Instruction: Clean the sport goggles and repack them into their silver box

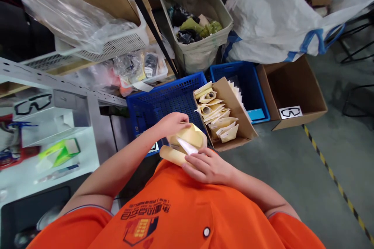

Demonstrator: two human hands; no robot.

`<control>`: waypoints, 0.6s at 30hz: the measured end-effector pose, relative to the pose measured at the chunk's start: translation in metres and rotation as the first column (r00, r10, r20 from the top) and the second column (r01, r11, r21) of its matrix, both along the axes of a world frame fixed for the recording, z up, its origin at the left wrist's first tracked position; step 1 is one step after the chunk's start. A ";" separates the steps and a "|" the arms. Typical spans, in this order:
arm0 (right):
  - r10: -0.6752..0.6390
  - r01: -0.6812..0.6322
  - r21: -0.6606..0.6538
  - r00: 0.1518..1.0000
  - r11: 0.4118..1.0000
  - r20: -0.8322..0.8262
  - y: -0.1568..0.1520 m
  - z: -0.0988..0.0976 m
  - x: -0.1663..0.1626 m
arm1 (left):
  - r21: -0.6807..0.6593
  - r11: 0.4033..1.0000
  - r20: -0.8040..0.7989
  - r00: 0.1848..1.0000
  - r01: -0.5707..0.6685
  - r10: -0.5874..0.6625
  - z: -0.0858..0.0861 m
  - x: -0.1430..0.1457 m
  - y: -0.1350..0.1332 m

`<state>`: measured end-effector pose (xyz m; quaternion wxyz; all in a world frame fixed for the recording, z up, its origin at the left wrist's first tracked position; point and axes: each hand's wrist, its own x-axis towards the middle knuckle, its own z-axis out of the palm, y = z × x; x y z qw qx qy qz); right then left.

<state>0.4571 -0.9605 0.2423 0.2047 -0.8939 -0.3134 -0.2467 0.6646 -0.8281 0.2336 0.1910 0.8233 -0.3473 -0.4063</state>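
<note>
In front of my orange shirt, a pale yellow paper envelope [191, 136] is between my hands, with a white paper face [187, 146] showing in its fold. My left hand [173, 123] pinches its upper edge with thumb and fingers. My right hand [206, 166] curls over the near side, its fingers on a rolled yellow flap [172, 155]; whether this roll is part of the same envelope I cannot tell. Just beyond my hands stands a cardboard box [244, 128] packed with similar yellow envelopes [217, 113], some rolled up.
A blue plastic crate [166, 101] stands ahead on the left. Right of the envelope box are another blue bin [264, 99] and an open carton [309, 89] with a glasses label. A white-topped workbench [84, 151] is at my left; a large sack [198, 52] stands behind.
</note>
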 end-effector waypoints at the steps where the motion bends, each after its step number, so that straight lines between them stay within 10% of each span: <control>1: -0.002 0.002 -0.006 1.000 1.000 -0.007 -0.001 0.002 0.000 | -0.008 1.000 0.002 1.000 -0.024 0.024 -0.001 0.001 0.001; 12: -0.104 0.091 0.200 0.993 0.976 0.055 -0.020 0.003 -0.016 | -0.089 0.983 -0.050 0.986 -0.161 0.157 -0.012 0.005 0.011; 18: -0.767 0.731 0.237 0.626 0.640 0.140 -0.034 -0.002 -0.014 | -0.152 0.988 -0.109 0.994 -0.011 -0.006 0.000 -0.028 0.019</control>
